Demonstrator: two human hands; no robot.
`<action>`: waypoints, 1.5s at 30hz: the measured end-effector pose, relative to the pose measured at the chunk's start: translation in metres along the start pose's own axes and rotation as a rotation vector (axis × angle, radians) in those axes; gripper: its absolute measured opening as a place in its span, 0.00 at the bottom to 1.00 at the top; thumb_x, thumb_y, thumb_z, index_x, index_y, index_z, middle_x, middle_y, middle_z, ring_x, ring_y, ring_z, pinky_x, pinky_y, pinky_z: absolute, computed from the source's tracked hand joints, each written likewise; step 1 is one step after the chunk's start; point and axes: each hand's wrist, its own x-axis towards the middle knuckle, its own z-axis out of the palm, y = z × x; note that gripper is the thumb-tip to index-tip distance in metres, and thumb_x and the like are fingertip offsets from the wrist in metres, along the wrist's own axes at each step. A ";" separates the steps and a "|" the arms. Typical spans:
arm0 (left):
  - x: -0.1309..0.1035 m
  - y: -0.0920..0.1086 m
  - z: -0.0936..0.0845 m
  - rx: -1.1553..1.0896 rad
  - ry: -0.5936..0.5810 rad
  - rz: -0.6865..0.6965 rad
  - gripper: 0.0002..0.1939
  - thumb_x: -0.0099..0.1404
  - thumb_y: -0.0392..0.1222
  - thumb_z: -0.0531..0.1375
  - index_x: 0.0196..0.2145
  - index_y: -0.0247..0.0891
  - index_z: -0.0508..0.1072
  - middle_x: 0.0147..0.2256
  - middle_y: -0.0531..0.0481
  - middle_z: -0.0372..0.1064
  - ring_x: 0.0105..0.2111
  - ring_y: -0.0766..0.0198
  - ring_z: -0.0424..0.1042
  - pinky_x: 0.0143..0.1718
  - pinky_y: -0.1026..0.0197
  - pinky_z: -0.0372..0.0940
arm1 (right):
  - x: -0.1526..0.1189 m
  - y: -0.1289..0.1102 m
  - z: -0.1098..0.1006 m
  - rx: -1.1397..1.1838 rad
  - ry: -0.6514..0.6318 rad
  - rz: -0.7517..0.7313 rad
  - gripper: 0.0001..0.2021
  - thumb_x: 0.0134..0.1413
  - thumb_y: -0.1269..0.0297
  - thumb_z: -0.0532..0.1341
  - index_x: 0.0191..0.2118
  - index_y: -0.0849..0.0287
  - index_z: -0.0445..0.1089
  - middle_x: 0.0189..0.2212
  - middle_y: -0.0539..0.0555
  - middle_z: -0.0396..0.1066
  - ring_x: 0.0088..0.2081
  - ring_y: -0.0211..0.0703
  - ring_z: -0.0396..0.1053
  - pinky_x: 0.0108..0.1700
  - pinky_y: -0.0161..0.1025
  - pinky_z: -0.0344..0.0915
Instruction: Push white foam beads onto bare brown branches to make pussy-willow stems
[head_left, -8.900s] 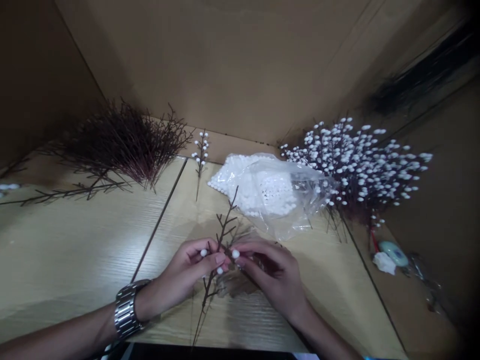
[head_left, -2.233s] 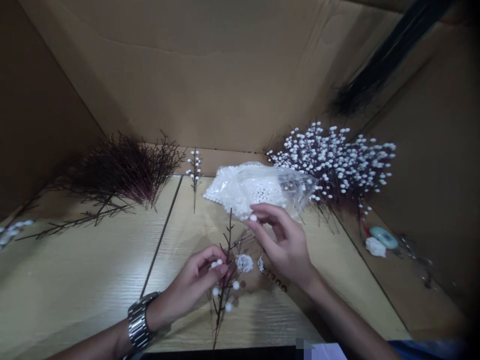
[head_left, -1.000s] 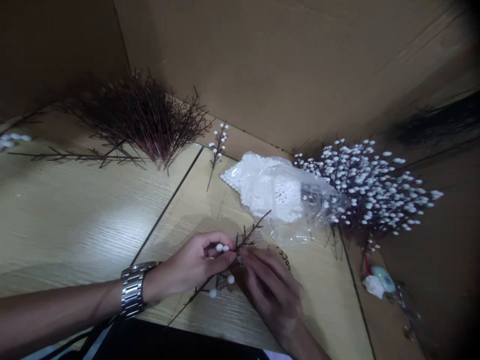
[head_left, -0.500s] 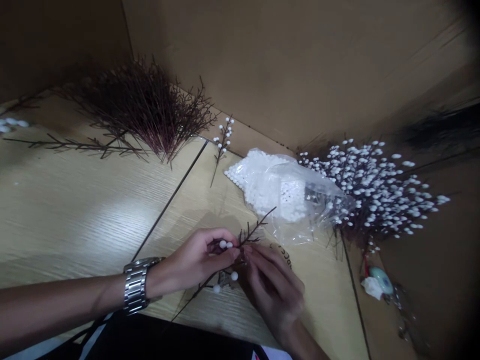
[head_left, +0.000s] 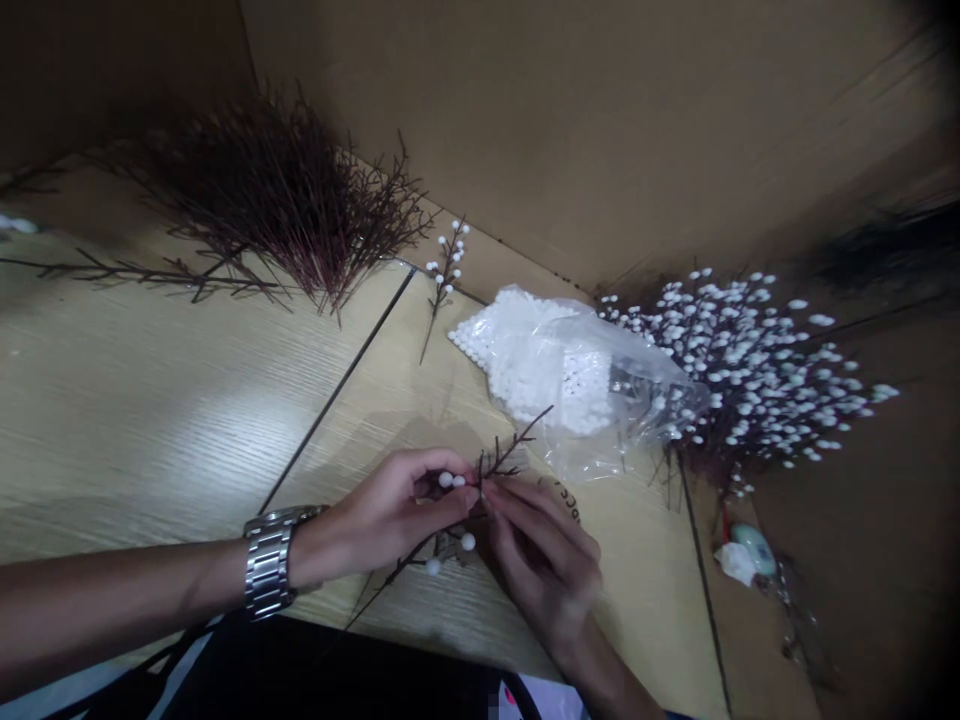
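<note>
Between both hands, over the table, is a brown artificial twig [head_left: 514, 447] with short side stems. My left hand [head_left: 397, 510], a metal watch on its wrist, is closed around the twig's middle, with thumb and forefinger pinching. Two white beads [head_left: 451, 481] show at its fingers, and two more sit on the twig's lower stems. My right hand [head_left: 551, 550] has its fingertips pressed together against the twig, right beside my left thumb. Whether a bead is in the right fingertips is hidden.
A heap of bare brown twigs [head_left: 300, 200] lies at the back left. A clear bag of white beads [head_left: 540, 360] lies ahead, a single beaded twig [head_left: 448, 270] beside it. Finished-looking beaded twigs [head_left: 750, 370] are piled at right, near a pale green object [head_left: 752, 549].
The view has shifted slightly, so things sit a little higher in it. Both hands stay at the twig; the right fingers have moved only slightly against it.
</note>
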 end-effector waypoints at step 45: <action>-0.002 0.013 0.002 0.174 -0.007 0.025 0.10 0.69 0.48 0.62 0.39 0.39 0.74 0.33 0.52 0.69 0.35 0.64 0.69 0.37 0.62 0.63 | 0.084 0.023 -0.051 0.286 -0.129 0.381 0.06 0.58 0.61 0.66 0.39 0.55 0.78 0.37 0.51 0.79 0.39 0.41 0.75 0.42 0.40 0.69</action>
